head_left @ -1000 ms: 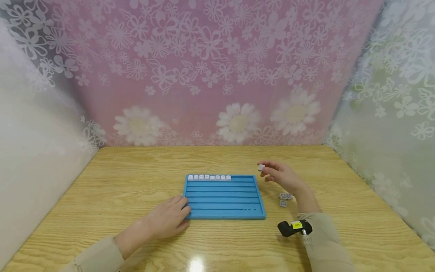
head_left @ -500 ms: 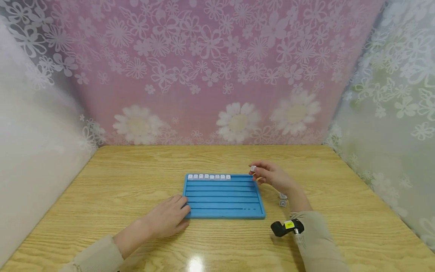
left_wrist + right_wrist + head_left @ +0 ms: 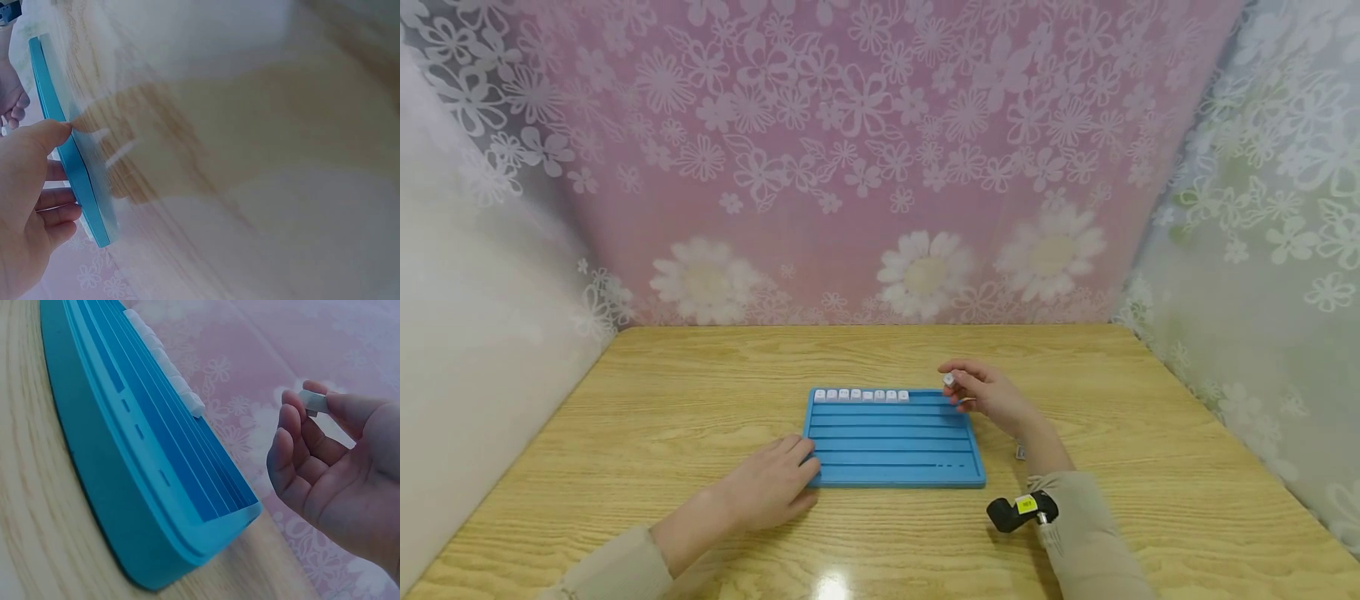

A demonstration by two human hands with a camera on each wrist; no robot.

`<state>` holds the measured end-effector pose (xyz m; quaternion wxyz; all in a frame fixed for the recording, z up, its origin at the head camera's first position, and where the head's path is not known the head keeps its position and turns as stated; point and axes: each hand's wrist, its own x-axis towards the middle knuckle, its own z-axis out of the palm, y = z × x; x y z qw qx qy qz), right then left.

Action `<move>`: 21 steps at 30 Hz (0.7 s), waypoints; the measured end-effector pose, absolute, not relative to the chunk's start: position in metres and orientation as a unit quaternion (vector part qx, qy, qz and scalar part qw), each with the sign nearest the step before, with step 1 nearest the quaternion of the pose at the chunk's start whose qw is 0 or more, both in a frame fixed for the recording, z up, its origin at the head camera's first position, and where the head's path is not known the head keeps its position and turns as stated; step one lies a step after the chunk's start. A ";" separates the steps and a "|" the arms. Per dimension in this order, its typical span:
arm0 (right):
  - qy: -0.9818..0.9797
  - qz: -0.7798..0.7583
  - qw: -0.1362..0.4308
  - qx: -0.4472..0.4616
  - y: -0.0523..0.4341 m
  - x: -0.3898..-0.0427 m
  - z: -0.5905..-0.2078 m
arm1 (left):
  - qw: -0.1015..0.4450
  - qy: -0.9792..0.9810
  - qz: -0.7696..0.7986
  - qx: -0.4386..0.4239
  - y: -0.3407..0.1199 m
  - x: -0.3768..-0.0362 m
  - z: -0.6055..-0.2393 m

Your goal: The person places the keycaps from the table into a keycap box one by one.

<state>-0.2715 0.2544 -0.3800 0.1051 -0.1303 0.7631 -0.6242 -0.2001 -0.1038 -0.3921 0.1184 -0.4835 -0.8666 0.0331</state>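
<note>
I find the right hand point(image 3: 992, 394) raised over the far right corner of the blue tray point(image 3: 895, 475), pinching a small white keycap point(image 3: 949, 379) between thumb and forefinger; the other fingers curl loosely. The left hand point(image 3: 772, 487) lies flat on the wooden table point(image 3: 662, 400), fingers straight, touching the tray's near left corner. A row of white keycaps point(image 3: 861, 394) sits in the tray's farthest groove. One more keycap point(image 3: 1020, 452) lies on the table, partly hidden by the right wrist. I judge the held cap light, rigid and smooth, so liable to slip or twist; gripping opposite side walls, as now, looks soundest.
</note>
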 end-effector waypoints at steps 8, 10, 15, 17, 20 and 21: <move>0.771 -0.615 0.103 -0.126 0.251 -0.274 -0.383 | 0.123 -0.864 0.034 -0.486 -0.105 -0.201 -0.394; 0.779 -0.606 0.103 -0.123 0.251 -0.275 -0.383 | 0.123 -0.865 0.034 -0.485 -0.105 -0.202 -0.395; 0.795 -0.585 0.100 -0.124 0.249 -0.275 -0.382 | 0.126 -0.867 0.037 -0.481 -0.105 -0.202 -0.395; 0.802 -0.576 0.097 -0.125 0.248 -0.274 -0.382 | 0.127 -0.867 0.039 -0.481 -0.105 -0.202 -0.394; 0.816 -0.556 0.091 -0.128 0.245 -0.273 -0.381 | 0.125 -0.868 0.040 -0.480 -0.104 -0.200 -0.393; 0.821 -0.549 0.088 -0.130 0.244 -0.273 -0.381 | 0.124 -0.868 0.040 -0.479 -0.104 -0.200 -0.393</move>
